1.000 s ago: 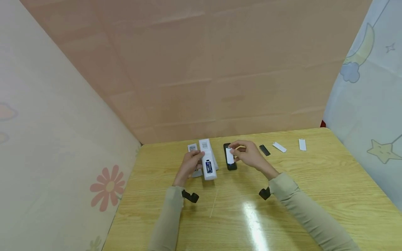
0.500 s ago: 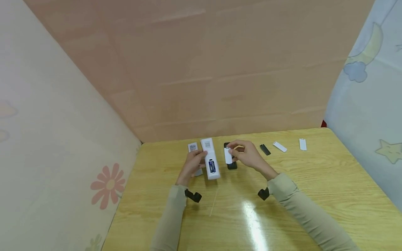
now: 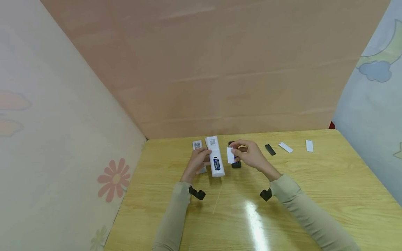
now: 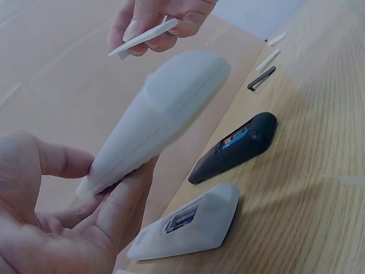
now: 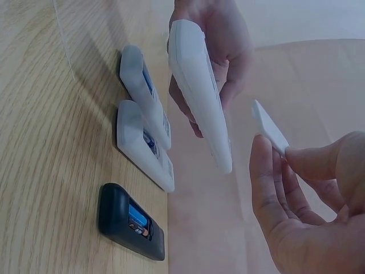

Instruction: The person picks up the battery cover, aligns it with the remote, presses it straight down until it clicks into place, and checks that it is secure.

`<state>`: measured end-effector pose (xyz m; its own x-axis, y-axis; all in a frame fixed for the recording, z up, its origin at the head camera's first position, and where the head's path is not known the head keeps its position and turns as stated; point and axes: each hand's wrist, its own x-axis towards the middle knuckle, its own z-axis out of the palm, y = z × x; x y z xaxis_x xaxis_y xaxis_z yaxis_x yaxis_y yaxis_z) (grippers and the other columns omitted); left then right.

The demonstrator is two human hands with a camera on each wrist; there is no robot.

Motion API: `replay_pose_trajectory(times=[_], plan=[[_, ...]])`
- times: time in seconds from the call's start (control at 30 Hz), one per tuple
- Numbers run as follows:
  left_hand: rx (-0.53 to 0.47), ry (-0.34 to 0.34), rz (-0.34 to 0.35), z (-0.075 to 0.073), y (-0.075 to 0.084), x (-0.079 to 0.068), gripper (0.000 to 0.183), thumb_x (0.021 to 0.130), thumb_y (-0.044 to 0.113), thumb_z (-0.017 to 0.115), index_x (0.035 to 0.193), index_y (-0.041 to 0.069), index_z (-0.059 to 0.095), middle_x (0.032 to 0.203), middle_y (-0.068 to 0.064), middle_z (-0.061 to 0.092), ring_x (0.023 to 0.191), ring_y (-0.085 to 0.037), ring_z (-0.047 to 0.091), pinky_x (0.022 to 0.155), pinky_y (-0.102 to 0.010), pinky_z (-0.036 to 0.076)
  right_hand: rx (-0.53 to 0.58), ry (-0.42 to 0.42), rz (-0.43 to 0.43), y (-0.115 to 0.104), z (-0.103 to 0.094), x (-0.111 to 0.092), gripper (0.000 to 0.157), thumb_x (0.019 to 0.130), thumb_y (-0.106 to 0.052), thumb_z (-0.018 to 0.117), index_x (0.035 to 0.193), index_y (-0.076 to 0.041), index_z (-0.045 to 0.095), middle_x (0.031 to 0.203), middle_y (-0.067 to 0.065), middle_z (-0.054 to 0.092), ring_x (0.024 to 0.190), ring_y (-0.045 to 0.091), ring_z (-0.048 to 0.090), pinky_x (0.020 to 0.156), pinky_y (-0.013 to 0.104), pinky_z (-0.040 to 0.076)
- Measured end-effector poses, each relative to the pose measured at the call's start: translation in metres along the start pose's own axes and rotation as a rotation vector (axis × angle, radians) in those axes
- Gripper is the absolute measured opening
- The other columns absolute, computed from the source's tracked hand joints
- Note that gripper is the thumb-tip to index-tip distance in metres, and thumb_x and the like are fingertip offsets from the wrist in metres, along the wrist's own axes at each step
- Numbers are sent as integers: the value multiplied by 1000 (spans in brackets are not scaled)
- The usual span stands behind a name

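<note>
My left hand (image 3: 195, 164) grips a white remote control (image 3: 212, 146) around its side, above the table. Its back faces up in the head view, and two dark blue batteries (image 3: 217, 164) lie in its uncovered compartment. Just to the right, my right hand (image 3: 251, 155) pinches a white battery cover (image 3: 230, 157) between thumb and fingers. A gap separates cover and remote in the right wrist view. Below them, a black remote (image 5: 117, 214) with batteries showing lies on the table, beside two more white remotes, a nearer one (image 5: 130, 128) and a farther one (image 5: 132, 74).
On the wooden table (image 3: 245, 191), right of my right hand, lie a black battery cover (image 3: 270, 149) and two white ones, one tilted (image 3: 285, 147) and one farther right (image 3: 309, 145). A cloth backdrop (image 3: 235, 87) rises behind the table's back edge.
The head view has shifted, carrying the scene rightward in it. My right hand has brought the white cover slightly left, nearer the held remote. Both hands keep their hold.
</note>
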<state>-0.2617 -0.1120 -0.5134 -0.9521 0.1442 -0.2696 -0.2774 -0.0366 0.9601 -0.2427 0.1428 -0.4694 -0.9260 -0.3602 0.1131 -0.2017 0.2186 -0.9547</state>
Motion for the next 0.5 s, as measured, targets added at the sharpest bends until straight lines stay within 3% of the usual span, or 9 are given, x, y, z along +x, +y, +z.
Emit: replay_pose_trajectory(times=[0.3,0.5], plan=[[-3,-2,-5,5,0,2,56,98,28,65,143,-1,49,120,-14,66,103,-25,68,85,-37,59,-8,0,-19,-3,3,-1,22,100,-17,63,119,-7,68,124,15,65,92,33,69,70,39,61],[4,2,-12,6,-3,1,60,97,32,65,145,0,48,121,-13,65,107,-29,66,85,-35,58,35,3,-21,-4,10,-1,21,100,-15,63,118,-4,67,126,16,64,95,34,69,69,39,62]])
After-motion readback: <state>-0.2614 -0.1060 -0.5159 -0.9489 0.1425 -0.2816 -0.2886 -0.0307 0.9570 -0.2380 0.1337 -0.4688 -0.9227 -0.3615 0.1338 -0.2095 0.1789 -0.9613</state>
